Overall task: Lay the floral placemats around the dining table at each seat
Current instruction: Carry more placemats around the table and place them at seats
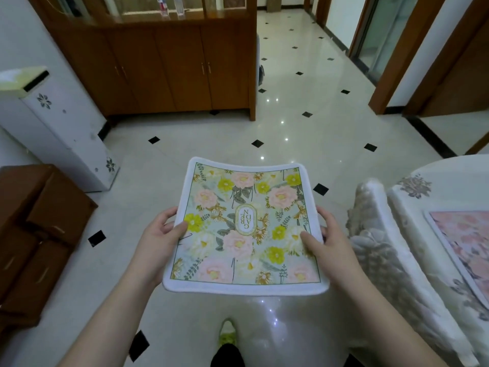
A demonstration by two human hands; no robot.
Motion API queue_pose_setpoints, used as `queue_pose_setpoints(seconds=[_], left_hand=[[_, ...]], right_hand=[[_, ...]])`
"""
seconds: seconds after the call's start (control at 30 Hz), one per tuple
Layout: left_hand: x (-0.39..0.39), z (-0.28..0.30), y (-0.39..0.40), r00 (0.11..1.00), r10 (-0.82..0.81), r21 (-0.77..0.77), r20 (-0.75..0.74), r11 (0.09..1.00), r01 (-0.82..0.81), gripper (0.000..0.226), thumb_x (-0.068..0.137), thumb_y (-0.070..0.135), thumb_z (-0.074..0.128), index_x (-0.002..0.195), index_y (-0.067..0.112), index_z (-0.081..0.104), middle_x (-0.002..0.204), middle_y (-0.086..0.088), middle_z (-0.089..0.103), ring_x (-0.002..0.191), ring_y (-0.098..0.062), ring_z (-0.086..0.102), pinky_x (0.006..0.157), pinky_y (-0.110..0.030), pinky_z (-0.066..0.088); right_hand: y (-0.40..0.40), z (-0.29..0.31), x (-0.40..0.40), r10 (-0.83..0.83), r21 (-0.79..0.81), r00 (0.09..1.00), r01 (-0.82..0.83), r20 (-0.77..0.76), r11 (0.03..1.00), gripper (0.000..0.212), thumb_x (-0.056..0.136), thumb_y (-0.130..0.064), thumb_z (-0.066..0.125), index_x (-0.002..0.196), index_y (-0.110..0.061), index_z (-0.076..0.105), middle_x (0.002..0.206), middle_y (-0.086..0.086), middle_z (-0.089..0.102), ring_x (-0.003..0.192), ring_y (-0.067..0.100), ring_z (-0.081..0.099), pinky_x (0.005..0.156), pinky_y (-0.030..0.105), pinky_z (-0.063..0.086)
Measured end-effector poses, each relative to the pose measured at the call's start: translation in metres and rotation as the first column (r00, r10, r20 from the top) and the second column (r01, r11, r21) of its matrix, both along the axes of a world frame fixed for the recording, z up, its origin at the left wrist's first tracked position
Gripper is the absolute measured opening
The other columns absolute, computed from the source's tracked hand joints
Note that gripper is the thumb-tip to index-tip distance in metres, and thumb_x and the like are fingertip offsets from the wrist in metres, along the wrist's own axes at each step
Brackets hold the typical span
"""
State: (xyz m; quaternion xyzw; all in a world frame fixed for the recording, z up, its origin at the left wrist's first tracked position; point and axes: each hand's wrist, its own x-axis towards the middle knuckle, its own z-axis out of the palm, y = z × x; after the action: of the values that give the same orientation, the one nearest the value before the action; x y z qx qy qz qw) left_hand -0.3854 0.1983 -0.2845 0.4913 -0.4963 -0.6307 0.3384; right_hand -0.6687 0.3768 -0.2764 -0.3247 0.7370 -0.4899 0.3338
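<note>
Head view: both hands, left hand (156, 234) and right hand (324, 235), pinch the floral placemat (244, 229) level, long axis pointing away.

Both bare arms reach forward from the bottom of the view, a little apart. The left hand (161, 231) holds the left edge of the placemat (244, 226), thumb on top and fingers curled under. The right hand (326, 238) holds the right edge the same way, thumb flat on top. One foot (227, 332) in a light shoe shows below, between the arms.
</note>
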Motion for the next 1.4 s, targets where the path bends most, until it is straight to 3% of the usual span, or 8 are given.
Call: queue_pose_setpoints(seconds=[0.1,0.23,0.4,0.53,0.8,1.07,1.4], left_hand=[[-0.006,-0.007,-0.051,0.999,-0.041,0.002,-0.005,0.999,0.041,0.027,0.093,0.013,0.062,0.106,0.037,0.066,0.099,-0.010,0.076,0.081,-0.036,0.074,0.062,-0.046,0.060],[-0.025,0.005,-0.115,0.996,-0.086,-0.022,-0.033,0.996,0.085,0.029,0.094,0.012,0.061,0.106,0.038,0.066,0.097,-0.006,0.077,0.080,-0.033,0.075,0.059,-0.042,0.060],[-0.062,0.021,-0.183,0.983,-0.165,-0.015,-0.079,0.986,0.165,0.028,0.094,0.010,0.060,0.112,0.031,0.065,0.098,-0.010,0.076,0.081,-0.036,0.074,0.058,-0.042,0.059],[-0.112,0.021,-0.227,0.969,-0.232,-0.020,-0.083,0.973,0.231,0.028,0.094,0.008,0.059,0.113,0.028,0.064,0.098,-0.010,0.076,0.079,-0.035,0.074,0.056,-0.040,0.058],[-0.255,0.009,-0.312,0.938,-0.346,-0.003,-0.012,0.938,0.346,0.027,0.094,0.011,0.061,0.110,0.032,0.064,0.099,-0.007,0.076,0.081,-0.034,0.074,0.057,-0.041,0.059],[-0.390,0.027,-0.394,0.906,-0.413,-0.011,0.087,0.909,0.416,0.033,0.090,0.005,0.055,0.107,0.033,0.056,0.095,0.000,0.076,0.075,-0.031,0.075,0.051,-0.039,0.058],[-0.555,0.017,-0.505,0.841,-0.534,0.003,0.082,0.844,0.536,0.031,0.092,0.007,0.057,0.106,0.034,0.056,0.093,0.000,0.076,0.075,-0.031,0.075,0.052,-0.042,0.058]], right_hand=[[-0.040,-0.001,-0.004,-0.027,0.003,1.000,0.027,0.001,1.000,0.058,0.092,-0.019,0.064,0.138,-0.043,0.037,0.096,-0.014,0.074,0.074,0.004,0.073,0.057,0.017,0.055],[-0.095,0.007,-0.007,-0.098,-0.006,0.994,0.099,0.040,0.995,0.060,0.092,-0.018,0.064,0.140,-0.042,0.036,0.101,-0.008,0.074,0.080,0.010,0.075,0.073,0.038,0.062],[-0.143,0.013,-0.031,-0.185,-0.046,0.982,0.187,0.044,0.981,0.058,0.092,-0.016,0.064,0.131,-0.050,0.039,0.100,-0.010,0.075,0.084,0.012,0.075,0.078,0.042,0.059],[-0.170,0.015,-0.076,-0.211,-0.019,0.970,0.214,0.118,0.977,0.060,0.093,-0.014,0.063,0.142,-0.039,0.038,0.104,-0.004,0.075,0.084,0.020,0.075,0.079,0.049,0.060],[-0.228,0.000,-0.187,-0.327,-0.022,0.936,0.332,0.128,0.943,0.061,0.094,-0.014,0.061,0.143,-0.039,0.035,0.112,0.001,0.072,0.087,0.024,0.075,0.079,0.052,0.059],[-0.296,0.020,-0.297,-0.366,0.000,0.928,0.367,0.068,0.930,0.059,0.094,-0.008,0.059,0.144,-0.029,0.035,0.110,0.002,0.073,0.086,0.022,0.075,0.080,0.050,0.059],[-0.391,0.011,-0.410,-0.509,0.068,0.859,0.512,-0.051,0.857,0.061,0.093,-0.014,0.059,0.143,-0.035,0.032,0.114,-0.003,0.070,0.091,0.019,0.073,0.083,0.050,0.057]])
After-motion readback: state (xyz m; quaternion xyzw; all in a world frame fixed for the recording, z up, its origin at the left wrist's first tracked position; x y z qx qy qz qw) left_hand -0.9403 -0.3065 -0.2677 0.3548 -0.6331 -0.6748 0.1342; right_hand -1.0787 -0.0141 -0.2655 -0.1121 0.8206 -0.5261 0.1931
